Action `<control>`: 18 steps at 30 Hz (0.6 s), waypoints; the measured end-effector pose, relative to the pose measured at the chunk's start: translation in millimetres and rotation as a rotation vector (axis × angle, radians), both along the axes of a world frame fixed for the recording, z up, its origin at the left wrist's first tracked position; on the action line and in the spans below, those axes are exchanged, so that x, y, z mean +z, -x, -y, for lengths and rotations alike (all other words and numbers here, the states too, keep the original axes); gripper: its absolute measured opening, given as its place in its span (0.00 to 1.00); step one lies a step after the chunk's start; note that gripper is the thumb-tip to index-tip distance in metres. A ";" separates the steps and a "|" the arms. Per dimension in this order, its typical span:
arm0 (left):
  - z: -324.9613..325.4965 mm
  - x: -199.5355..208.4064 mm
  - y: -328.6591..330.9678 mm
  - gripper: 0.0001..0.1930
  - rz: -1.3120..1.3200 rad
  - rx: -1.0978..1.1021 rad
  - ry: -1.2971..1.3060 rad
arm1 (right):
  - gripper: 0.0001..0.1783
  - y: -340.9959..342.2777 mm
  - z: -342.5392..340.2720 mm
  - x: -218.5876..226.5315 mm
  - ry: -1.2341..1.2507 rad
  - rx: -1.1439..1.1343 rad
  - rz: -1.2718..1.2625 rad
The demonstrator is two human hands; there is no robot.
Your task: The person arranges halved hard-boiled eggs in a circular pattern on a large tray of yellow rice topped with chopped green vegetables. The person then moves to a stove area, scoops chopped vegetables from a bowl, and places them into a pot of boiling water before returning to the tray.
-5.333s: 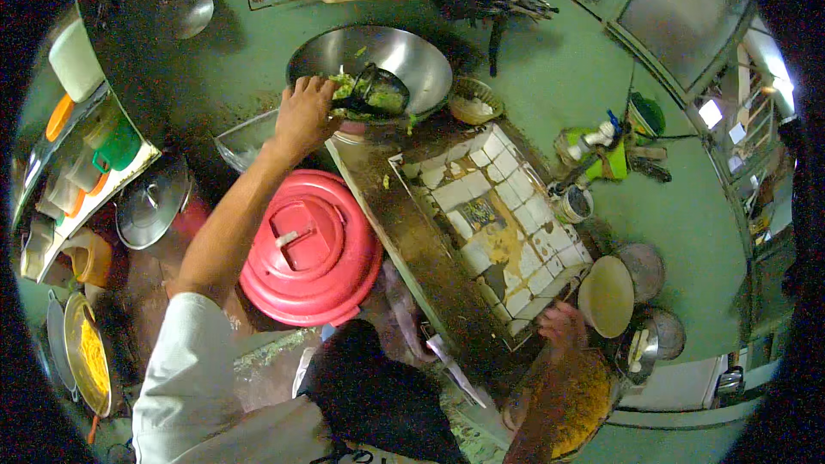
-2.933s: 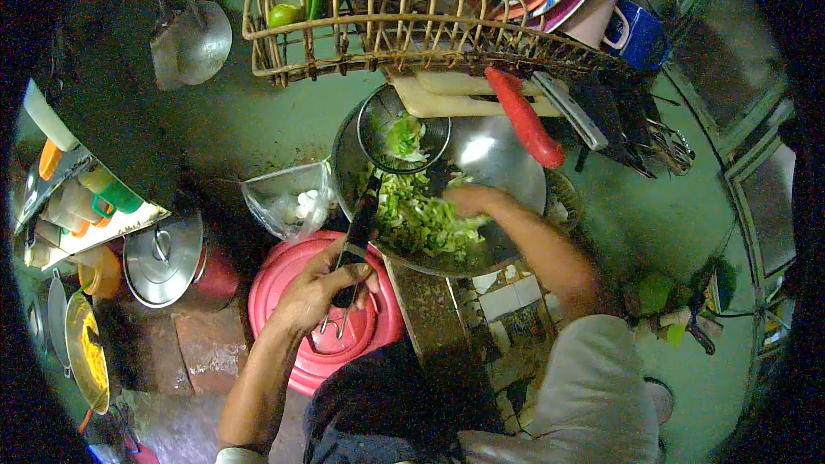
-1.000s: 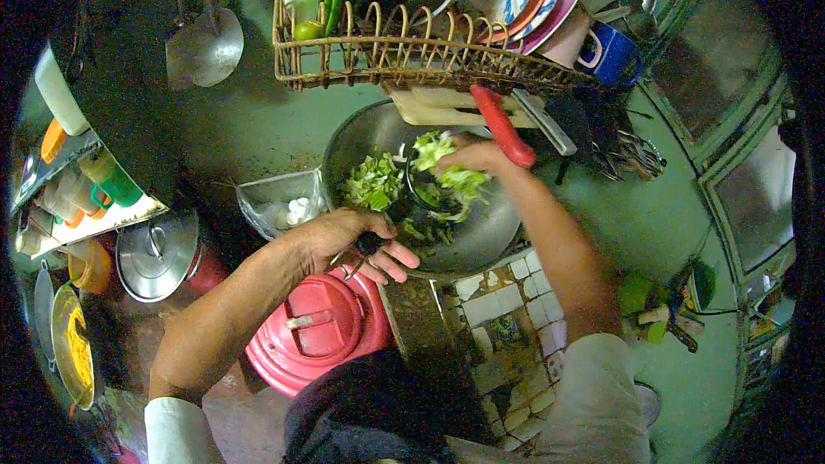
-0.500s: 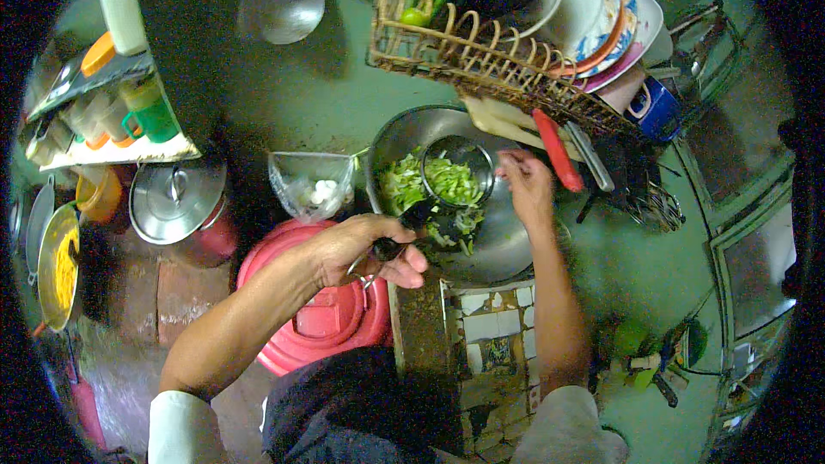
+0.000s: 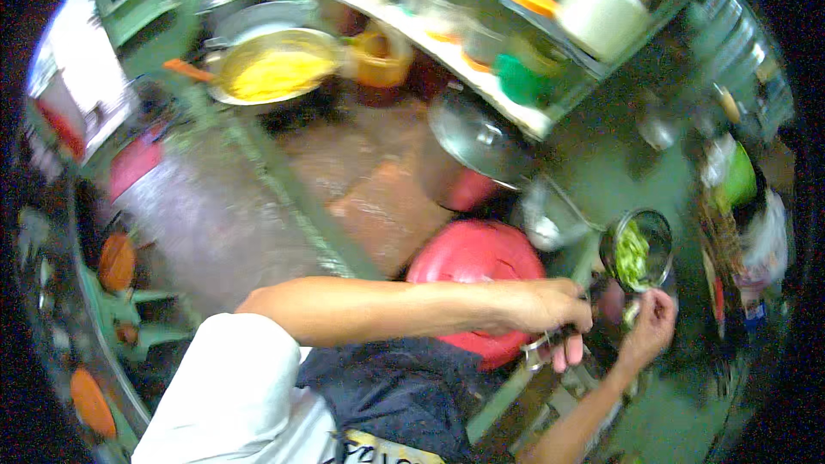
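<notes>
Nearest, a dark apron (image 5: 387, 391) and a white sleeve (image 5: 232, 387) fill the lower part of the view. Beyond them the left hand (image 5: 543, 305) is curled round the handle of a strainer (image 5: 658, 245), with fingertips showing beneath and the handle's metal end loop (image 5: 534, 356) sticking out on the near left side. The strainer's long axis runs from this grip toward the far right, so its round bowl lies to the right of the left hand and a little farther off.

The right hand (image 5: 650, 331) is the nearer one to the bowl, just on its near side. Its fingers are bent inward, partly closed, at the near rim; blur hides whether they touch it or pinch anything. Chopped greens (image 5: 633, 258) lie in the bowl.

To the left of the bowl, beyond the left forearm, sits a red lid (image 5: 477, 249). Farther off are a clear bag (image 5: 547, 216), a lidded pot (image 5: 468, 133) and, at far left, a pan (image 5: 225, 86) of yellow food (image 5: 279, 75).
</notes>
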State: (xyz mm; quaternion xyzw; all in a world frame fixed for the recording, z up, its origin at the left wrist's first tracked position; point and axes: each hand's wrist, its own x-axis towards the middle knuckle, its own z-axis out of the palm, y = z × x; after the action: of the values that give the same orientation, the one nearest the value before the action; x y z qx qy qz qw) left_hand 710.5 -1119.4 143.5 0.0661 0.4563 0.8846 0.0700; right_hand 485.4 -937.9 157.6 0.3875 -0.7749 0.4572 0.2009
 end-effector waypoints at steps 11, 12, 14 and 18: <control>74.9 -137.4 -348.9 0.19 0.405 0.523 -0.093 | 0.18 -313.6 284.9 -111.7 -0.372 0.812 -0.146; 79.1 -152.4 -368.5 0.21 0.440 0.579 -0.132 | 0.15 -335.2 296.5 -133.2 -0.407 0.824 0.126; 89.3 -165.1 -405.1 0.18 0.533 0.786 -0.265 | 0.11 -381.1 320.8 -184.2 -0.379 0.905 0.521; 123.9 -195.4 -460.1 0.15 0.564 1.165 -0.299 | 0.21 -500.5 355.4 -245.4 -0.836 1.059 1.568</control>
State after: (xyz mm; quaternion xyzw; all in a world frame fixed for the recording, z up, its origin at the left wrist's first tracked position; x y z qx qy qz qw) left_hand 1170.7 -1243.3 -51.9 -0.4165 0.2541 0.8150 -0.3126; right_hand 985.9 -1293.3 -87.8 0.3108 -0.5154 0.3055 -0.7378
